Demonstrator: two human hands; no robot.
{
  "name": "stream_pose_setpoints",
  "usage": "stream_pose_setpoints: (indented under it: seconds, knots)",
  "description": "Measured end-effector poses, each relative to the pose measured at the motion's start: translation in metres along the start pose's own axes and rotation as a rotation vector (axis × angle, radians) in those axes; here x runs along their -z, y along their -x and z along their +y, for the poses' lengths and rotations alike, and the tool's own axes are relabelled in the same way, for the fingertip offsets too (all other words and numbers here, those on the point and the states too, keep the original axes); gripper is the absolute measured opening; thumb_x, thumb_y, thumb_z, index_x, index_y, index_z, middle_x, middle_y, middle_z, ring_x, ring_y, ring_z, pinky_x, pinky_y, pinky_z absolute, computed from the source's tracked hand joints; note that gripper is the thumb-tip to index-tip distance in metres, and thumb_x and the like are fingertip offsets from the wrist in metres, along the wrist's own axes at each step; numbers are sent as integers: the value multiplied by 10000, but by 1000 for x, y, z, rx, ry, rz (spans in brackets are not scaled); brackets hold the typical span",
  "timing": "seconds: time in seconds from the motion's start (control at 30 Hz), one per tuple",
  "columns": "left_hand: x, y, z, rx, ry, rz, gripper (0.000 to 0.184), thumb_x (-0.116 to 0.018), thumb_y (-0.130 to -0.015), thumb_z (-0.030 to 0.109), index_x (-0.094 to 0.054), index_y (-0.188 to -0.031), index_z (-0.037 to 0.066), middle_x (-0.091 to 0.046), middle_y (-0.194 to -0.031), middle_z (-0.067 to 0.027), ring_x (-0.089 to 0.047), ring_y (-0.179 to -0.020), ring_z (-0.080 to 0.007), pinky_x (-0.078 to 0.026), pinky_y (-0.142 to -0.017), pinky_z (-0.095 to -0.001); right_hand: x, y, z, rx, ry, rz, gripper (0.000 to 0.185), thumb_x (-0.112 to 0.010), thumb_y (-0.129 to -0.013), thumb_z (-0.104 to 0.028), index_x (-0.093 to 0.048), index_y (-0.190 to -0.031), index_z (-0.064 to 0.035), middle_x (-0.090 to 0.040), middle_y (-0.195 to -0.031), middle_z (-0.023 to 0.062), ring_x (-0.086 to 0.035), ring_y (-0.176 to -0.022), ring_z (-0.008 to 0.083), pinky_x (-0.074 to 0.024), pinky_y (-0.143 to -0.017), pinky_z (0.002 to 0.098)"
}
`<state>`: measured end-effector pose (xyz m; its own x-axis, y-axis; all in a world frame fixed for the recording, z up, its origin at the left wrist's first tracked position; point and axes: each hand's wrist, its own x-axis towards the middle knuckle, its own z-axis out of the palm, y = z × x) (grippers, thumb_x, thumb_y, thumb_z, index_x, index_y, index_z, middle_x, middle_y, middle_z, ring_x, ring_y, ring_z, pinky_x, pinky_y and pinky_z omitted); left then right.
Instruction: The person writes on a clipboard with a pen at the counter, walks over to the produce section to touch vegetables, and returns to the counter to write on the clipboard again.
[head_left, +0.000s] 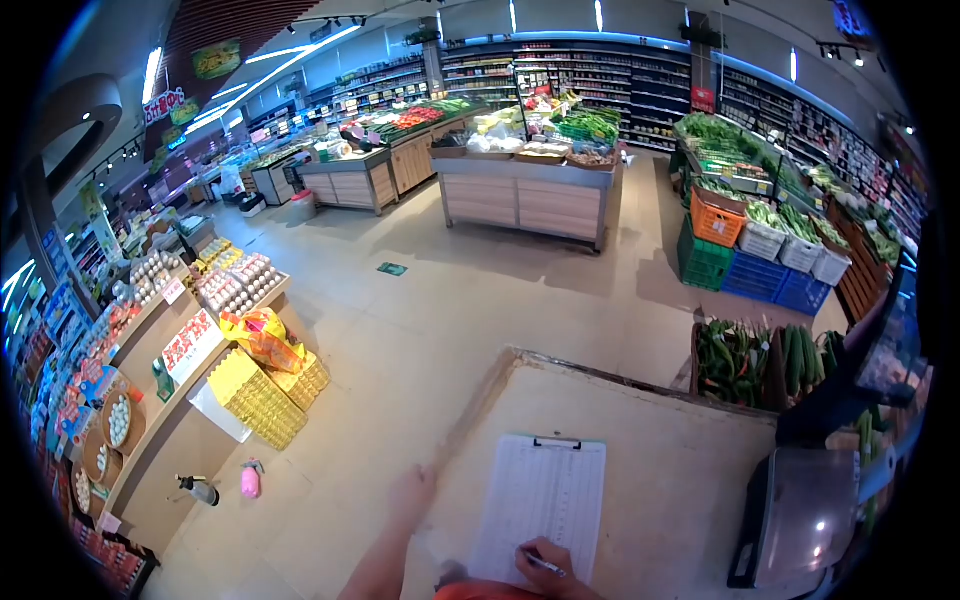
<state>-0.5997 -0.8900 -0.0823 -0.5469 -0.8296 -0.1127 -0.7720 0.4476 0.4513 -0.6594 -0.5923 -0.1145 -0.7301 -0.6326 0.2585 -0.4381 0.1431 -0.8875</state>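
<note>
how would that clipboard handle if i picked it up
The clipboard looks thin and flat, so it is probably light and fairly stiff. Its paper seems held by a clip at the far end, so the near end might flap.

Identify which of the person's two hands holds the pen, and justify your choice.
The right hand, which grips the pen over the paper. The left hand, blurred and off to the paper's left, shows no pen.

Right-hand grip [541, 556] on pen [548, 567], clipboard sheet [540, 495] beneath, produce stands [525, 200] beyond
</note>
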Motion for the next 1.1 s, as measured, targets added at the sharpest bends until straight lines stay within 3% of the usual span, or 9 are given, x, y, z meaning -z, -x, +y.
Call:
stream_pose_setpoints:
  seconds: [0.1,0.2,0.3,0.4,0.5,0.63,0.83,0.93,1.1]
  knots:
    - [1,1,0,-8,-1,6,527,-416,-1000,483,-671,-959,24,-697,-883,-256,-673,-859,-437,-519,-800,-532,5,-3,-11,84,34,-37,83,-714,-863,-85,-655,-903,-44,-659,-772,131,-665,-640,238,-531,-582,352]
    - [1,2,2,-11,4,13,519,-423,-998,477,-671,-950,25,-696,-873,-255,-673,-856,-435,-519,-796,-531,6,-3,-14,92,-4,-14,102,-732,-847,-63,-649,-905,-56,-636,-741,116,-639,-616,206,-516,-565,323]
    - [1,1,1,-3,21,-4,516,-451,-996,475,-662,-960,6,-692,-887,-255,-669,-867,-444,-517,-795,-534,1,-3,-9,20,-3,20,152,-787,-813,-117,-670,-876,-42,-698,-713,97,-708,-655,151,-567,-608,301]
    - [2,0,1,0,26,-16,514,-463,-996,473,-656,-972,-3,-689,-900,-260,-667,-875,-449,-514,-793,-541,6,-3,-16,48,-18,-28,86,-710,-848,-106,-667,-894,-47,-663,-764,155,-672,-650,288,-534,-591,386]
    - [-1,-2,-1,-20,8,11,508,-462,-997,469,-655,-978,0,-688,-899,-262,-669,-872,-449,-514,-784,-549,2,-1,-2,48,54,2,137,-770,-825,-101,-664,-887,-39,-697,-714,102,-709,-650,165,-561,-592,307]
    - [2,9,1,0,13,-21,503,-463,-995,467,-658,-977,3,-689,-901,-266,-671,-862,-450,-520,-768,-552,5,24,24,69,-56,-128,122,-747,-840,-74,-652,-904,-31,-693,-711,115,-706,-638,183,-549,-569,321]
    - [1,-4,1,35,-24,-49,540,-433,-994,505,-664,-983,17,-695,-910,-253,-674,-881,-441,-526,-791,-542,6,-3,5,210,165,-51,139,-759,-826,-85,-650,-892,-30,-698,-721,129,-707,-629,203,-550,-568,325]
    - [0,-5,1,44,-12,-47,553,-424,-993,517,-666,-992,20,-699,-908,-247,-677,-894,-435,-525,-808,-542,4,1,6,113,134,-48,140,-763,-823,-87,-654,-890,-30,-696,-718,125,-707,-633,192,-553,-576,322]
    - [-4,-7,-3,33,-15,-51,557,-417,-997,520,-664,-1007,21,-698,-918,-248,-677,-902,-435,-525,-812,-540,5,-1,3,157,141,-38,136,-764,-820,-89,-659,-880,-28,-690,-710,113,-702,-633,176,-554,-584,312]
